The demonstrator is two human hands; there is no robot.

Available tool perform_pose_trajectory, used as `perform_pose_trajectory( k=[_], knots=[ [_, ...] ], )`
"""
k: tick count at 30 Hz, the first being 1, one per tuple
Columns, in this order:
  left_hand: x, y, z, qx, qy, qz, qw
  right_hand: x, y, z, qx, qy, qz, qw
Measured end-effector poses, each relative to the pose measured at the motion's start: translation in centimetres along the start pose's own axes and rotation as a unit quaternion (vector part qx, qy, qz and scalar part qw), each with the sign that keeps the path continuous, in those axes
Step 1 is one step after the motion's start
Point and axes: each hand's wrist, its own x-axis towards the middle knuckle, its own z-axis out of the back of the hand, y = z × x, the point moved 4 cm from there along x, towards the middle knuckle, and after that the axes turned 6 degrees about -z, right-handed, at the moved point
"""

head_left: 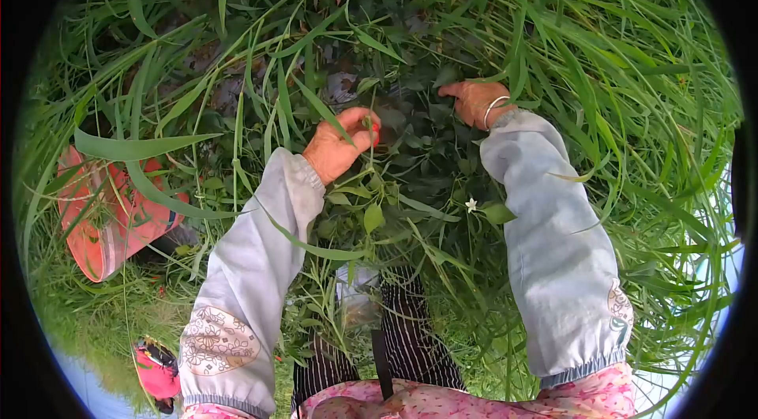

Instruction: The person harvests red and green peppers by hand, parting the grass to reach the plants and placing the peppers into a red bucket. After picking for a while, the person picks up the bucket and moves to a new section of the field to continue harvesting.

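Observation:
My left hand (339, 146) is closed in a pinch above the leafy plant. Between its thumb and fingers shows part of a small red chili pepper (375, 133), mostly covered by the fingertips. Farther right, my right hand (478, 103) reaches into the dark leaves with a finger stretched out to the left. Its other fingers are partly hidden, and I see nothing held in it. Below and between the hands grows the pepper plant (373, 217), bearing a white flower (471, 205) near my right sleeve.
Long grass blades (600, 71) crowd in from both sides and hang across my left forearm. A coral-red container or bag (103, 210) sits in the grass at left. A pink and black shape (158, 372), too small to identify, shows at lower left.

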Motion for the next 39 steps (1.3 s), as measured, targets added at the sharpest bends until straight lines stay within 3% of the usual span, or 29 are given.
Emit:
perform_pose_trajectory(
  k=[4,7,12,13,14,16,17,19,21,23,26,29,30,31,32,33,34,35,36,37,39],
  knots=[
    [-1.8,-2.0,0.4,-0.025,-0.027,0.028,0.999,-0.6,0.4,-0.6,0.129,-0.022,0.05,0.99],
    [-2.6,-3.2,1.3,0.099,-0.028,0.033,0.994,-1.1,0.9,-0.8,0.247,0.001,0.051,0.968],
    [-5.4,-4.0,0.0,0.042,-0.168,0.088,0.981,-3.0,2.5,0.1,0.301,0.002,0.021,0.953],
    [-5.6,-2.8,-0.1,0.129,-0.168,0.034,0.977,-3.4,3.2,0.1,0.306,0.013,0.028,0.952],
    [-6.4,-5.4,-1.2,0.311,-0.152,-0.013,0.938,-4.4,4.0,0.5,0.358,0.005,0.018,0.933],
    [-7.6,-7.9,-3.2,0.396,-0.15,-0.085,0.902,-6.3,5.8,1.5,0.412,-0.023,0.024,0.911],
    [-8.2,-8.3,-3.4,0.419,-0.155,-0.078,0.891,-7.4,6.9,2.3,0.439,-0.031,0.017,0.898],
    [-8.6,-10.3,-2.9,0.461,-0.179,-0.201,0.846,-9.1,9.0,3.2,0.584,-0.086,0.031,0.807],
    [-9.4,-12.9,-2.6,0.46,-0.156,-0.198,0.851,-10.7,11.6,4.0,0.741,-0.093,0.088,0.659],
    [-10.2,-14.3,-3.0,0.475,-0.114,-0.191,0.852,-12.6,14.2,4.9,0.88,0.017,0.063,0.471],
    [-10.8,-15.4,-3.8,0.503,-0.045,-0.182,0.844,-12.5,16.7,3.4,0.942,0.07,0.08,0.319],
    [-9.8,-18.6,-2.0,0.466,-0.07,-0.296,0.831,-11.0,18.4,1.3,0.967,0.078,0.115,0.214],
    [-8.5,-19.7,-0.9,0.49,-0.071,-0.29,0.819,-11.9,18.7,2.0,0.98,0.061,0.047,0.185],
    [-7.0,-21.1,0.5,0.506,-0.09,-0.335,0.789,-11.6,18.7,1.4,0.973,0.108,0.115,0.17],
    [-4.9,-22.1,2.0,0.545,-0.099,-0.334,0.763,-11.8,19.0,1.0,0.971,0.113,0.098,0.186],
    [-2.8,-22.6,3.9,0.616,-0.119,-0.355,0.694,-12.2,19.3,0.9,0.969,0.116,0.082,0.204],
    [-0.9,-22.4,6.0,0.688,-0.126,-0.287,0.655,-12.5,19.5,0.7,0.967,0.118,0.066,0.218],
    [0.5,-21.5,8.5,0.742,-0.116,-0.143,0.644,-13.0,19.8,0.4,0.964,0.12,0.051,0.233],
    [1.5,-19.8,11.5,0.705,-0.086,-0.003,0.704,-13.4,20.0,0.1,0.96,0.123,0.036,0.248],
    [1.2,-18.3,13.7,0.662,-0.072,0.084,0.742,-13.7,20.0,-0.2,0.959,0.123,0.029,0.255],
    [0.1,-13.4,16.1,0.605,0.017,0.149,0.782,-14.3,20.2,-1.1,0.957,0.12,0.019,0.265]
  ],
)
